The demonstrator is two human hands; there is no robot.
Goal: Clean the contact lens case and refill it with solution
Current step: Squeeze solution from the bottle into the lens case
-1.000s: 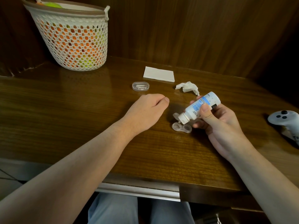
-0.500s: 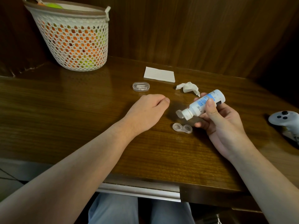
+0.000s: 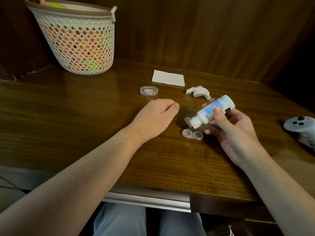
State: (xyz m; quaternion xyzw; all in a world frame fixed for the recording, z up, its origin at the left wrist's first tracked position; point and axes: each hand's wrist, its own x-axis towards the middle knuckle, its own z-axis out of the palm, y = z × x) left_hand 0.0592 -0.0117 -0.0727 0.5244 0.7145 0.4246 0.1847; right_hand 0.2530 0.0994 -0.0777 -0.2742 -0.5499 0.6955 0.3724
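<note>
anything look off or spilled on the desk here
No spill shows. Only a crumpled tissue lies loose behind the bottle, which the right hand holds tilted, cap open, nozzle toward the open lens case.

Wooden table (image 3: 85, 116) bears basket (image 3: 76, 40), napkin (image 3: 168, 78), crumpled tissue (image 3: 197, 91), clear box (image 3: 149, 90), lens case (image 3: 192, 134), controller (image 3: 301, 125).

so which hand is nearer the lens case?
Right. The right hand holds the solution bottle just right of the lens case; the left hand rests farther off, to its left.
</note>
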